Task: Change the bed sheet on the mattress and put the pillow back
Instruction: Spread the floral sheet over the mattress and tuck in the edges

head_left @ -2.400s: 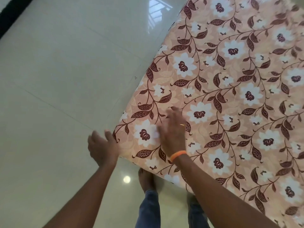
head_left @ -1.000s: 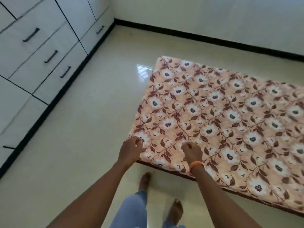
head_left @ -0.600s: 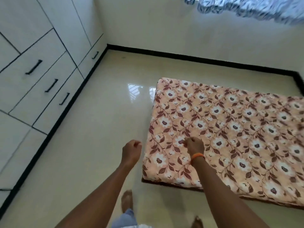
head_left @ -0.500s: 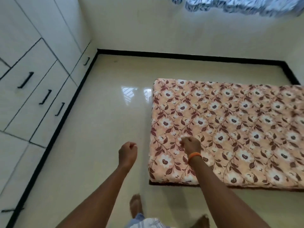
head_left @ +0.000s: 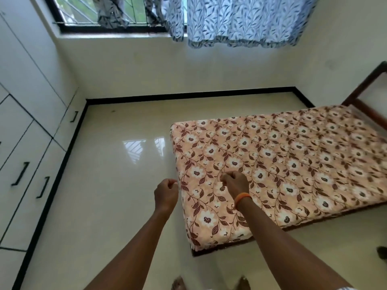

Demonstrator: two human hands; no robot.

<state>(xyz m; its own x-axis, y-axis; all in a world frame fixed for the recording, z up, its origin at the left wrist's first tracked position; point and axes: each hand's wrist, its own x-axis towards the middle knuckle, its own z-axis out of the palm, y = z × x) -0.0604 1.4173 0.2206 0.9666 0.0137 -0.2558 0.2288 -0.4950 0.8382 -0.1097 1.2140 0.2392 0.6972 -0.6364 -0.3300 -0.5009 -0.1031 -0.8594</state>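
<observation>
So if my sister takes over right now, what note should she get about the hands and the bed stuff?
Left hand: curled in a fist, holding nothing, over the floor just beside the mattress.
Right hand: fingers curled above the near end of the mattress; it looks empty.
The mattress lies flat on the floor, covered in a floral print; whether that is a sheet or the mattress's own cover cannot be told.
No loose sheet and no pillow are in view.
Done: unclear from this view.
Left: find the fresh sheet, spread and tuck it, then put the pillow back.
</observation>
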